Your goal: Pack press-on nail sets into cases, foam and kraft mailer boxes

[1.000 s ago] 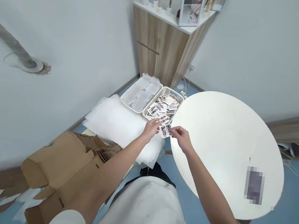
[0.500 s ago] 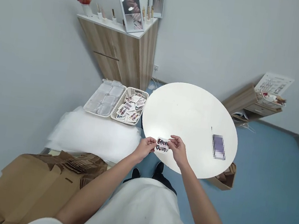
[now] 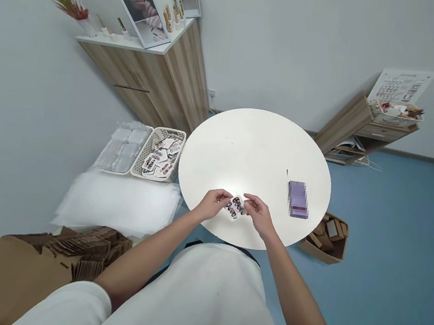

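Over table (image 3: 259,147), nail card (image 3: 235,208), rows (image 3: 239,204) slanting near-right

The light is bright, even and somewhat cool. On the white desk (image 3: 259,141), a soft glare lies at twelve o'clock from the small card (image 3: 235,209), whose fine details are not sharp. The wide lens makes the wooden cabinet (image 3: 142,75) lean at ten o'clock. Coarse pixels cover a purple thing (image 3: 298,199) towards four o'clock; the corner at two o'clock darkens.
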`<state>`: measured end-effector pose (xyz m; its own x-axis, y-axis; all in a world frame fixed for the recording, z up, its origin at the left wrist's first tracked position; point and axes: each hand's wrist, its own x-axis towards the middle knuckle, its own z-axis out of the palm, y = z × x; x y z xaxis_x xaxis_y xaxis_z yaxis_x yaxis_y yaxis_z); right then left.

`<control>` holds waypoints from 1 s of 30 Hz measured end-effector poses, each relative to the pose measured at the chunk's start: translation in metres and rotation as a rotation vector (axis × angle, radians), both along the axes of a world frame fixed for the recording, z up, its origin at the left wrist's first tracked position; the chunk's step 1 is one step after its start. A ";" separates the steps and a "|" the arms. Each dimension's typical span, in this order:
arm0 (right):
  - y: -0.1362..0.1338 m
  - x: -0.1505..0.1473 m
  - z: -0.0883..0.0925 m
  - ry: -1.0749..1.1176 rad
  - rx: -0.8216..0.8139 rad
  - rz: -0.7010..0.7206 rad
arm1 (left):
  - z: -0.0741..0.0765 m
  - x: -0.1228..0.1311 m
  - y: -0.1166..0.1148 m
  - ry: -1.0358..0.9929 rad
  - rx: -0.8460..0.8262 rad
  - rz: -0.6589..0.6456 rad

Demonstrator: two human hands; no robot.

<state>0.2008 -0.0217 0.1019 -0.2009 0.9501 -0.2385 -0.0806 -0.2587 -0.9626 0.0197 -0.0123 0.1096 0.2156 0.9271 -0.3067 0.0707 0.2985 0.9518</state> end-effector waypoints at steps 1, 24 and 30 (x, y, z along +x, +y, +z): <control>0.002 0.002 -0.002 0.020 -0.020 0.025 | 0.000 0.005 0.002 0.004 0.008 0.008; 0.008 -0.013 -0.024 0.147 -0.361 0.075 | -0.025 0.000 -0.005 -0.284 -0.280 0.415; 0.010 -0.034 -0.023 0.020 -0.285 0.036 | -0.034 -0.013 -0.006 -0.288 -0.312 0.343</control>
